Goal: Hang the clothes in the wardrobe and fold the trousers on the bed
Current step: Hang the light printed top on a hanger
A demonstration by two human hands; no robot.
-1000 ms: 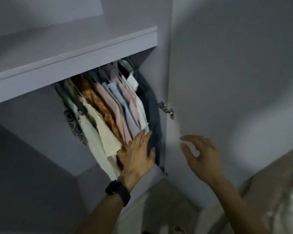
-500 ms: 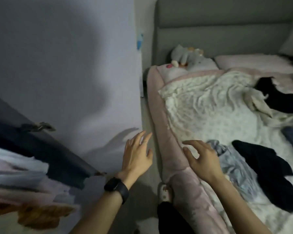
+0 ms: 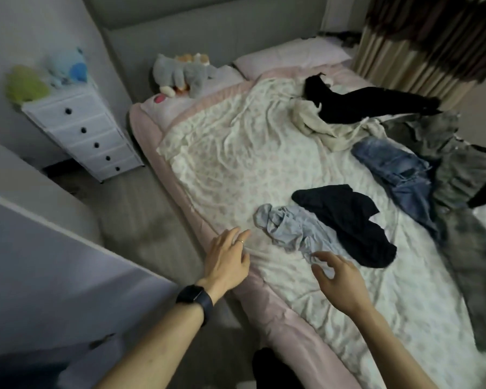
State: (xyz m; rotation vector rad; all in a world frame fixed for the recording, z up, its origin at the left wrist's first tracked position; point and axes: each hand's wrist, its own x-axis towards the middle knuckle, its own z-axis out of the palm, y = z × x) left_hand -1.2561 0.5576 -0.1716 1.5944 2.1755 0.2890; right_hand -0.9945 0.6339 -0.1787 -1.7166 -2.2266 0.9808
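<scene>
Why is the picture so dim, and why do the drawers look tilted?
Head view: low room light greys everything; the wide-angle lens bends the edges, so the white drawer unit leans; the grey clothes at the right edge look smeared; the light blue garment is fairly sharp.

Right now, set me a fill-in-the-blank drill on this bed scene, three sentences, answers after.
1. The watch sits on the ____ wrist.
2. The crumpled garment nearest the right hand is light ____.
3. The white drawer unit shows ____ dark knobs.
Missing words: left; blue; five.
</scene>
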